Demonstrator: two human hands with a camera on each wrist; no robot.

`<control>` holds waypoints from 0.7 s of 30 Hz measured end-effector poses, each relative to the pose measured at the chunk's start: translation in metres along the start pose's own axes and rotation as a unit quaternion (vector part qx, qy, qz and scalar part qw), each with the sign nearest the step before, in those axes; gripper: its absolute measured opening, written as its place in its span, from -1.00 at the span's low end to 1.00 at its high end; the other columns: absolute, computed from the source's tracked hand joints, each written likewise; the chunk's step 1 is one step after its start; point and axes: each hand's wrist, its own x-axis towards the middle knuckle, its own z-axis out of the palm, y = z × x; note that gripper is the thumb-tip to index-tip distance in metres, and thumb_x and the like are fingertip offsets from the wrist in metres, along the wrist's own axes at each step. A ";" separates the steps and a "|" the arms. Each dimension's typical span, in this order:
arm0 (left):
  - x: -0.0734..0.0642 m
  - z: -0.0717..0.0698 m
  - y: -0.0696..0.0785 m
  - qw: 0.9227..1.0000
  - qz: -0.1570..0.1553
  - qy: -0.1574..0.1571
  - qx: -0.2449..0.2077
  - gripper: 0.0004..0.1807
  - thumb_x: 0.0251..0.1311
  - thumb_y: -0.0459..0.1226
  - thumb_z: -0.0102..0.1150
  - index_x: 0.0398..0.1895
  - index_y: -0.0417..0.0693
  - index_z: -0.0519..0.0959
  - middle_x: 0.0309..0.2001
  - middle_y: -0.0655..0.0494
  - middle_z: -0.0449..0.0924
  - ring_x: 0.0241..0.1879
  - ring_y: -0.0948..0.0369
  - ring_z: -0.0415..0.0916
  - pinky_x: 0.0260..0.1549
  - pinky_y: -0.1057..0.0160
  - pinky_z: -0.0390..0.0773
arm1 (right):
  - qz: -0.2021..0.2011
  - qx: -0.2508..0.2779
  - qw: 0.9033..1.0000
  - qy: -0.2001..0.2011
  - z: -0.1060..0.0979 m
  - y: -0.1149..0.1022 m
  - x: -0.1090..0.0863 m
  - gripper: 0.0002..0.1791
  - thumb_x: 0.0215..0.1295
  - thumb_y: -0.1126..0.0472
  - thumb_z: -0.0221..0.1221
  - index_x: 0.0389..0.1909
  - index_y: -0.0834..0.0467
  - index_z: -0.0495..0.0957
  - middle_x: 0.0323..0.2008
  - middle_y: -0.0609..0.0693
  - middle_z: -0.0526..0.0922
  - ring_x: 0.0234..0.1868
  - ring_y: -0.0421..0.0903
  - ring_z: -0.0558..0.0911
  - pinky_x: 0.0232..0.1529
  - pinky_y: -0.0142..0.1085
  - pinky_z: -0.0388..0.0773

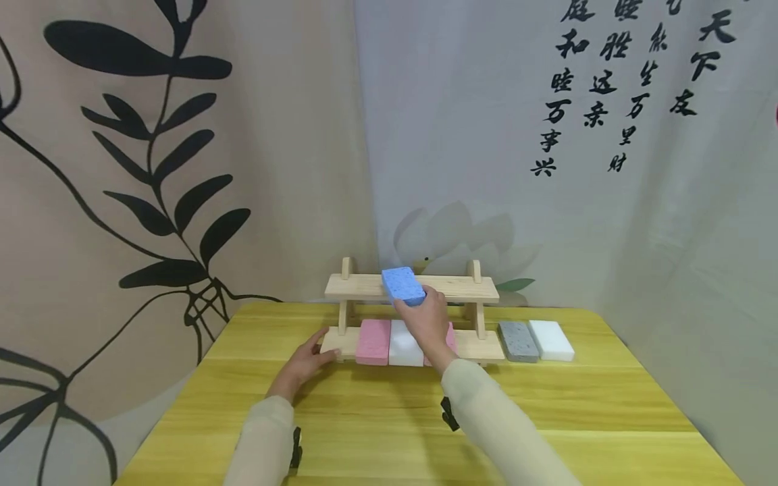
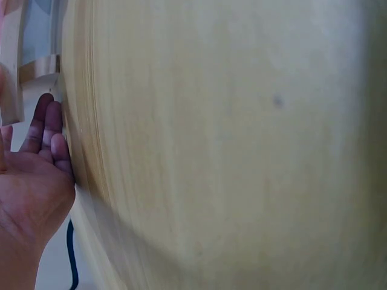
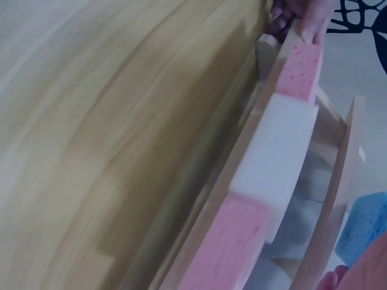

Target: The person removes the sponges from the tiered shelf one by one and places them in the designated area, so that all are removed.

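Note:
My right hand (image 1: 430, 322) pinches a blue sponge (image 1: 401, 282) by its near right corner, over the upper shelf of a two-tier wooden rack (image 1: 464, 289). Whether the sponge touches that shelf I cannot tell. At the rack's left end my left hand (image 1: 305, 364) grips the lower shelf, its thumb at the front. On the lower shelf a pink sponge (image 1: 373, 341), a white sponge (image 1: 404, 345) and another pink sponge (image 3: 227, 248) stand side by side; my right hand partly covers the second pink one in the head view.
A grey sponge (image 1: 518, 341) and a white sponge (image 1: 551, 339) lie on the wooden table (image 1: 365, 418), right of the rack. Close behind the rack hangs a printed cloth backdrop (image 1: 450, 155) with leaves and writing.

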 end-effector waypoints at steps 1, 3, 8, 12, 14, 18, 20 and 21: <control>0.000 0.000 0.000 1.000 0.000 0.001 -0.003 -0.13 0.30 -0.02 0.27 0.58 0.06 0.07 0.22 -0.32 0.42 0.14 -0.10 0.45 0.17 -0.18 0.38 | -0.002 0.001 1.000 -0.001 -0.004 0.003 0.000 -0.13 0.05 -0.21 0.36 0.27 0.26 0.42 0.07 0.16 0.50 0.05 0.09 0.51 -0.02 0.02 0.49; 0.001 0.001 0.001 1.000 0.003 -0.002 -0.006 -0.13 0.31 -0.03 0.26 0.58 0.04 0.07 0.22 -0.34 0.42 0.14 -0.10 0.46 0.16 -0.18 0.38 | -0.003 0.002 1.000 -0.003 -0.011 0.009 0.001 -0.12 0.06 -0.21 0.36 0.28 0.27 0.41 0.07 0.16 0.49 0.05 0.10 0.51 0.00 0.02 0.49; 0.001 0.001 0.001 1.000 0.005 -0.011 -0.009 -0.11 0.30 0.00 0.26 0.58 0.02 0.05 0.26 -0.38 0.38 0.19 -0.15 0.42 0.19 -0.21 0.35 | 0.002 -0.005 1.000 0.000 -0.028 0.021 0.005 -0.12 0.06 -0.22 0.36 0.28 0.26 0.40 0.07 0.17 0.49 0.05 0.09 0.50 0.06 0.01 0.47; -0.002 -0.001 0.002 1.000 -0.002 -0.010 -0.003 -0.10 0.29 0.04 0.26 0.58 0.05 0.05 0.28 -0.38 0.35 0.22 -0.17 0.38 0.20 -0.24 0.32 | -0.006 -0.004 1.000 -0.004 -0.040 0.026 0.006 -0.11 0.08 -0.21 0.36 0.29 0.29 0.38 0.08 0.19 0.49 0.07 0.11 0.49 0.10 0.02 0.45; -0.003 -0.002 0.002 1.000 -0.003 -0.010 0.000 -0.10 0.29 0.04 0.26 0.58 0.06 0.05 0.29 -0.38 0.35 0.23 -0.17 0.38 0.21 -0.24 0.31 | -0.007 0.001 1.000 -0.011 -0.046 0.027 0.006 -0.11 0.10 -0.20 0.35 0.30 0.29 0.37 0.10 0.19 0.48 0.08 0.10 0.48 0.12 0.02 0.44; -0.001 -0.002 0.001 1.000 0.001 -0.016 -0.003 -0.10 0.31 0.02 0.25 0.59 0.03 0.02 0.29 -0.41 0.32 0.24 -0.20 0.37 0.22 -0.25 0.29 | -0.005 0.010 1.000 -0.020 -0.059 0.033 0.005 -0.12 0.12 -0.20 0.34 0.32 0.27 0.34 0.12 0.17 0.44 0.09 0.08 0.46 0.13 0.00 0.44; 0.000 -0.002 0.000 1.000 0.001 -0.017 -0.003 -0.10 0.31 0.02 0.25 0.59 0.03 0.02 0.28 -0.40 0.33 0.23 -0.19 0.37 0.21 -0.25 0.30 | -0.006 0.010 1.000 -0.020 -0.066 0.037 0.005 -0.13 0.13 -0.19 0.34 0.32 0.26 0.33 0.13 0.17 0.44 0.10 0.08 0.47 0.14 0.00 0.45; 0.000 -0.001 0.000 1.000 0.001 -0.018 -0.002 -0.10 0.31 0.03 0.24 0.59 0.04 0.02 0.28 -0.40 0.34 0.22 -0.18 0.38 0.21 -0.25 0.30 | -0.006 0.010 1.000 -0.020 -0.069 0.039 0.005 -0.13 0.13 -0.18 0.34 0.32 0.27 0.33 0.13 0.18 0.43 0.10 0.09 0.47 0.15 0.00 0.45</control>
